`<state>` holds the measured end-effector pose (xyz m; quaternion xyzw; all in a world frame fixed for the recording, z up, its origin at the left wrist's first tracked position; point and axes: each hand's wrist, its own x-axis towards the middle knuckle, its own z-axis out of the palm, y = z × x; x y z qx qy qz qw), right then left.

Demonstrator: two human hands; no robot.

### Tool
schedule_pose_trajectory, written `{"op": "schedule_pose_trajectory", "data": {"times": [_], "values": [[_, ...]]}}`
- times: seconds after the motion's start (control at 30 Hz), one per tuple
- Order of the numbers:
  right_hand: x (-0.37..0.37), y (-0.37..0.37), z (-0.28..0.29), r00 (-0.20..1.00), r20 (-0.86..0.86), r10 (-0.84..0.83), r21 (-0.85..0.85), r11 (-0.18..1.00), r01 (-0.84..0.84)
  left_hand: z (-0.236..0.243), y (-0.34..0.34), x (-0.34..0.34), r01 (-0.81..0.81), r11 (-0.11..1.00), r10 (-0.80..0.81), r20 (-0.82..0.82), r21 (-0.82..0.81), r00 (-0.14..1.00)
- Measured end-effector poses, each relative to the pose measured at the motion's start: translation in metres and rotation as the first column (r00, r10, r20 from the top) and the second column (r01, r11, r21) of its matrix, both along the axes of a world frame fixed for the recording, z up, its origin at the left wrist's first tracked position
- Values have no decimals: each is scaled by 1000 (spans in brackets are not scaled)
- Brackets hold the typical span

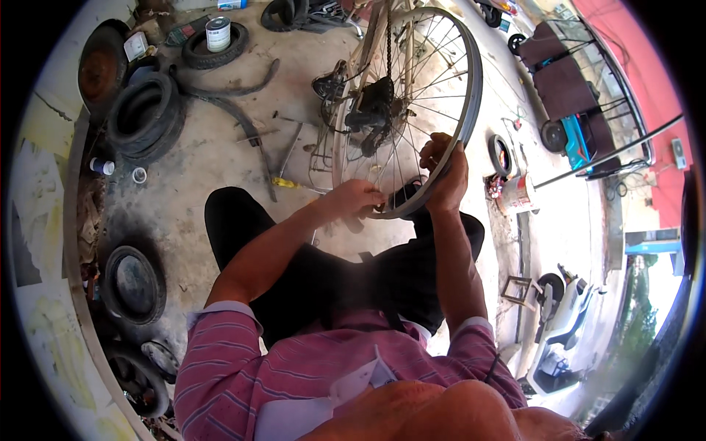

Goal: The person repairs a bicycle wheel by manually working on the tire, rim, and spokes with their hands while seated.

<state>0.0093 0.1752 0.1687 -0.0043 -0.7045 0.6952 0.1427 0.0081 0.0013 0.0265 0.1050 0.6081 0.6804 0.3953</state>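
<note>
At the lower edge, your left hand (357, 197) had its fingers bunched, their grip unclear. The bicycle wheel (474, 88) rose from them into the upper centre, its long axis near upright; your right hand (448, 176) curled around its lower-right rim.

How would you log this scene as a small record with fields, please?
Wheel: wire-spoked bicycle wheel with a dark grey tyre, in front of the seated person
Left hand: bare, at the wheel's near edge; exact fingertip grip unclear
Right hand: bare, curled around the tyre on the wheel's right side
Floor, left: pile of round black rubber tyres; white cylindrical can standing within another tyre; slim yellow-handled tool
Background, right: white scooter
</note>
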Motion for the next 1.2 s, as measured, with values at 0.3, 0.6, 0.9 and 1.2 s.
{"op": "schedule_pose_trajectory", "data": {"times": [0.3,0.6,0.9,1.2], "values": [[8,-2,-21,1000,-21,-9,-16,1000,9,-2,9,1,-158,945,41,-374,-287,926],[12,-1,-43,996,-87,6,-81,997,-13,-22,22,-9,-358,871,101,-589,-337,802],[7,3,-32,999,-25,20,-70,997,-22,-20,22,-5,-247,949,162,-367,-196,916],[-8,-1,1,999,34,37,-145,989,-31,-18,5,0,-49,902,6,100,428,995]]}}
